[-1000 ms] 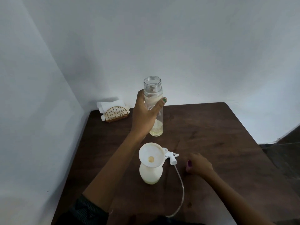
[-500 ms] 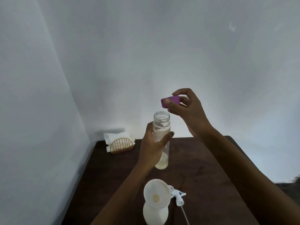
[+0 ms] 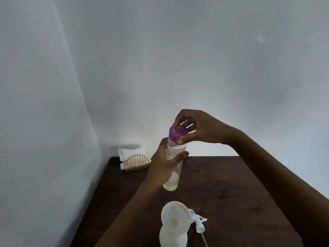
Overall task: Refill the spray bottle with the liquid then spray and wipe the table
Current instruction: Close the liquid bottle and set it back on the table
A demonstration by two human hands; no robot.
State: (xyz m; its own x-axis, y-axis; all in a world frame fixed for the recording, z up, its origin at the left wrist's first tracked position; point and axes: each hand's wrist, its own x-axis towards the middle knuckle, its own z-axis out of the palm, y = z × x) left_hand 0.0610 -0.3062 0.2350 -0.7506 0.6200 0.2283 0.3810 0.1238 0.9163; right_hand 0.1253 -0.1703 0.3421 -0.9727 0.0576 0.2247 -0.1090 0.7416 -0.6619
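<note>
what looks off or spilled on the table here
No spill shows. The purple cap sits tilted on the clear bottle, not yet seated. The spray head lies loose on the table beside the funnel.

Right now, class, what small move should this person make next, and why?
Probably twist the purple cap down tight. The right hand holds it tilted on the clear bottle, which the left hand grips, so it looks not fully seated.

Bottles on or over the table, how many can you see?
2. The clear bottle, held in the left hand, right hand on its purple cap. The white bottle, funnel on top, near edge.
</note>
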